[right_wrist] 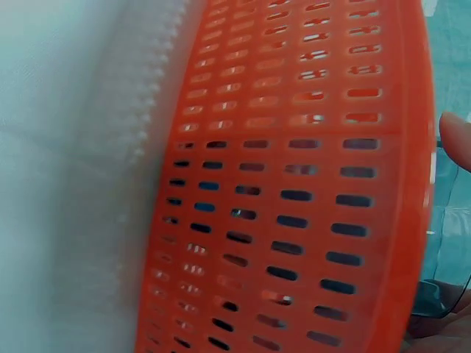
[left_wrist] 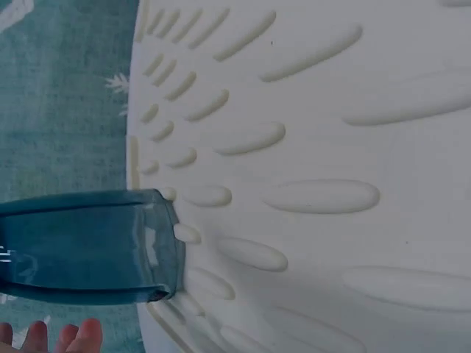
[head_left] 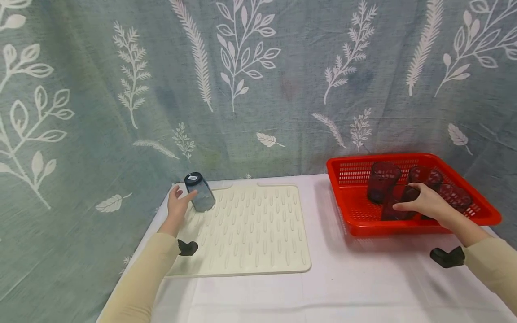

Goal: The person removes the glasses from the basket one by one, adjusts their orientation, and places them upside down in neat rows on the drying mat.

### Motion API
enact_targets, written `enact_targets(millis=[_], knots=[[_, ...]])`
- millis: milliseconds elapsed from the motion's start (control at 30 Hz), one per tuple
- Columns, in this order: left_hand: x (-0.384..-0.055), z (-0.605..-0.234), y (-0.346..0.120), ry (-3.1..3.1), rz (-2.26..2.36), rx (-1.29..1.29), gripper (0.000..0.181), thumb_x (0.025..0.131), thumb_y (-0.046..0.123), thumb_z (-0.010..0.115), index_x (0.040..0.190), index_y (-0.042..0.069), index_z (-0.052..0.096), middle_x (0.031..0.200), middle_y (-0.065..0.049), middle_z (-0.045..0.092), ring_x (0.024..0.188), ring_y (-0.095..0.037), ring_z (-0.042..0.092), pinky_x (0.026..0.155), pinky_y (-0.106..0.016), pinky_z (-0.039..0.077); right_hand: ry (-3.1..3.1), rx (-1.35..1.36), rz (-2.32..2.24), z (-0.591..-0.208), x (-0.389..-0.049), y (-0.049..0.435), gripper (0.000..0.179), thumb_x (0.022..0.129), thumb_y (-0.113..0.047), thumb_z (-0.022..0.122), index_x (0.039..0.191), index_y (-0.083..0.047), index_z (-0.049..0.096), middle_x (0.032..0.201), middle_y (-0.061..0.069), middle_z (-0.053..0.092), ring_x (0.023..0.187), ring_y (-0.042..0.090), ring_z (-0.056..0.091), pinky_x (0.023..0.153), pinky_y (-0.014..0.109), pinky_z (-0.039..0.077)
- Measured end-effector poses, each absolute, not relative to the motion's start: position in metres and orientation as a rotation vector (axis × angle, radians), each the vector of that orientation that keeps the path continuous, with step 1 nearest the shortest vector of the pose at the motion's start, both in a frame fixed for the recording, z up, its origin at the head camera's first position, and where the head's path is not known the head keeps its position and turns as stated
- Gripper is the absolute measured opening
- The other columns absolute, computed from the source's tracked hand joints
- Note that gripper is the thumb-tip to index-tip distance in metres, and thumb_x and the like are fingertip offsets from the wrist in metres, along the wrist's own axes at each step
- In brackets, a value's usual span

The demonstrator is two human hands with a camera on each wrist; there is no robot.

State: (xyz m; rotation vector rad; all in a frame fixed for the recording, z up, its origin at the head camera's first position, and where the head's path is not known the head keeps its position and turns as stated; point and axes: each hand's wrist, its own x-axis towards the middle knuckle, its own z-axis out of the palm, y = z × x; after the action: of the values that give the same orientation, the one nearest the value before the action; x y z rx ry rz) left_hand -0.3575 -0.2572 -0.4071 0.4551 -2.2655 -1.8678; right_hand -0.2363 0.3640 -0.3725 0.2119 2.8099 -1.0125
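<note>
A blue-tinted drinking glass (head_left: 203, 197) stands upside down at the far left corner of a cream ridged drying mat (head_left: 250, 233), a small label on its upturned base. Beside this glass is my left hand (head_left: 177, 204), thumb stretched toward its side; in the left wrist view the fingertips (left_wrist: 90, 334) show apart from the glass (left_wrist: 88, 246). Over at the right, my right hand (head_left: 428, 202) reaches into a red plastic basket (head_left: 387, 229) and grips another glass (head_left: 392, 207) by its upper part. The right wrist view catches only the thumb (right_wrist: 458, 140) and some fingers around that glass.
More glasses share the basket: one at the back (head_left: 381, 179), one behind my right hand (head_left: 424, 175), one to its right (head_left: 456, 195). A white cloth (head_left: 343, 287) covers the table. A patterned grey-green curtain (head_left: 282, 89) hangs behind and along the left.
</note>
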Motion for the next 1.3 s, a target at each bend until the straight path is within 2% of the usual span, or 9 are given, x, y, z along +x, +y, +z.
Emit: enact_targets(millis=[133, 433, 667, 900, 1300], knots=[[-0.349, -0.403, -0.255, -2.249, -1.908, 0.471, 0.081, 0.087, 0.023, 0.061, 0.148, 0.013, 0.008, 0.152, -0.012, 0.015, 0.135, -0.033, 0.024, 0.11, -0.044, 0.024, 2.814, 0.22, -1.019, -0.366, -0.235, 0.364, 0.111, 0.076, -0.051, 0.067, 0.137, 0.016, 0.004, 0.131, 0.043, 0.02, 0.111, 0.053, 0.03, 0.09, 0.066, 0.034], [-0.325, -0.401, -0.243, -2.246, -1.899, 0.425, 0.076, 0.089, 0.019, 0.059, 0.147, 0.009, 0.011, 0.151, -0.015, 0.017, 0.135, -0.033, 0.025, 0.109, -0.044, 0.027, 2.818, 0.194, -1.043, -0.348, -0.233, 0.356, 0.108, 0.078, -0.052, 0.064, 0.139, 0.014, 0.002, 0.134, 0.043, 0.017, 0.116, 0.054, 0.026, 0.091, 0.068, 0.03], [-0.314, -0.398, -0.232, -2.254, -1.901, 0.366, 0.074, 0.089, 0.018, 0.058, 0.146, 0.008, 0.012, 0.15, -0.015, 0.018, 0.135, -0.034, 0.024, 0.111, -0.044, 0.022, 2.845, 0.192, -1.05, -0.336, -0.23, 0.357, 0.107, 0.079, -0.05, 0.063, 0.139, 0.014, 0.003, 0.134, 0.043, 0.018, 0.116, 0.054, 0.025, 0.091, 0.069, 0.03], [-0.307, -0.396, -0.219, -2.263, -1.943, 0.264, 0.072, 0.09, 0.015, 0.057, 0.146, 0.006, 0.012, 0.15, -0.016, 0.018, 0.133, -0.033, 0.028, 0.11, -0.043, 0.023, 2.868, 0.175, -1.085, -0.323, -0.227, 0.356, 0.106, 0.081, -0.051, 0.061, 0.141, 0.01, -0.001, 0.137, 0.04, 0.015, 0.119, 0.053, 0.024, 0.091, 0.069, 0.029], [-0.297, -0.394, -0.198, -2.279, -2.01, 0.156, 0.074, 0.089, 0.016, 0.059, 0.146, 0.007, 0.013, 0.149, -0.015, 0.02, 0.132, -0.032, 0.029, 0.108, -0.044, 0.027, 2.884, 0.18, -1.213, -0.305, -0.223, 0.338, 0.101, 0.082, -0.051, 0.06, 0.143, 0.006, 0.003, 0.136, 0.035, 0.025, 0.117, 0.048, 0.031, 0.092, 0.067, 0.032]])
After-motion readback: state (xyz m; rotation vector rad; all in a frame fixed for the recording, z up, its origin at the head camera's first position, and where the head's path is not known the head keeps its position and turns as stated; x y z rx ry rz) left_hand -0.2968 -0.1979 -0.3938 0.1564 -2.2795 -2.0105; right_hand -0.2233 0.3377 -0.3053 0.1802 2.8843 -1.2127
